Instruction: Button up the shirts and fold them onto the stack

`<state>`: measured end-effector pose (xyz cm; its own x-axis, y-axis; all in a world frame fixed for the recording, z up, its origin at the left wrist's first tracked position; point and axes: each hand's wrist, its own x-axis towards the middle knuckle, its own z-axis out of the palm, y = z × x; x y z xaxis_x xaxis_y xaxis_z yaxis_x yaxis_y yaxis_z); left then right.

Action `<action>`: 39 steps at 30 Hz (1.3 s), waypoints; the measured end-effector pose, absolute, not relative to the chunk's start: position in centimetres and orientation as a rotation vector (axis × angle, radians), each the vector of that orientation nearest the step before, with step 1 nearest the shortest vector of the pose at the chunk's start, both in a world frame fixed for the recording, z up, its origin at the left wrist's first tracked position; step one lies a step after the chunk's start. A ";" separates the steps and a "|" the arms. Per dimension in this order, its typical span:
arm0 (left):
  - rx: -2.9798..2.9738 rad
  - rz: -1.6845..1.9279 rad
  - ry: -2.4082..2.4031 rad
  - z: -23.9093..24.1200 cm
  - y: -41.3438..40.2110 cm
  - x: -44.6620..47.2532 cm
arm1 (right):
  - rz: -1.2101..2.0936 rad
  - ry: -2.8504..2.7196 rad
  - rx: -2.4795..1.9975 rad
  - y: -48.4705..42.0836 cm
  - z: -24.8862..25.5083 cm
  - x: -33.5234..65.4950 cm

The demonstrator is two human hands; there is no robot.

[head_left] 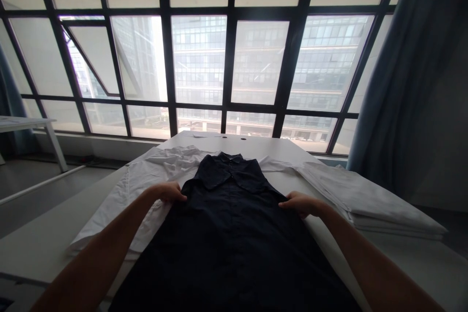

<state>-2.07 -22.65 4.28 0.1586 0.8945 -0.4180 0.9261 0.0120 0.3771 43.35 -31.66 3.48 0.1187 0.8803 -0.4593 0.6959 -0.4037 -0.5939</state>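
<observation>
A dark navy button-up shirt lies spread over the white table, its collar at the far end and its hem toward me. My left hand pinches the shirt's left edge just below the shoulder area. On the opposite edge, at about the same height, my right hand grips the cloth between thumb and fingers. The fabric between the two hands looks fairly flat, with the button placket running down the middle. No sleeves stretch out to the sides; where they lie is hidden.
Crumpled white garments lie on the table at the left, partly under the shirt. A stack of folded white cloth sits at the right. Beyond the table stand large windows, a blue curtain at the right, and another white table far left.
</observation>
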 end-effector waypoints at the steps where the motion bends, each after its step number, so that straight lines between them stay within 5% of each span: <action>1: 1.843 -0.072 1.679 4.7 -22.9 -2.4 | 1.175 -1.558 -2.167 -31.8 3.6 43.4; 9: 1.655 -0.342 1.304 5.8 -24.8 -3.6 | 1.271 -1.532 -2.215 -33.2 4.8 43.3; 15: 1.846 -0.222 1.353 7.6 -26.5 -3.3 | 1.333 -1.601 -2.211 -33.2 5.2 43.6; 26: 1.947 -0.705 1.125 6.3 -31.6 14.1 | 1.288 -1.612 -2.041 -32.9 5.3 43.5; 34: 2.134 -0.741 0.863 6.7 -33.7 7.7 | 1.376 -1.680 -2.042 -34.1 6.5 42.8; 39: 1.751 -0.910 0.434 6.7 -37.8 7.9 | 1.298 -1.678 -2.061 -34.4 6.4 42.4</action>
<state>7.88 -37.80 6.69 0.6429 -0.1380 -0.7534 0.6727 -0.3686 0.6415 42.35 -34.39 6.44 -0.0203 0.8643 -0.5025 0.7039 -0.3446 -0.6211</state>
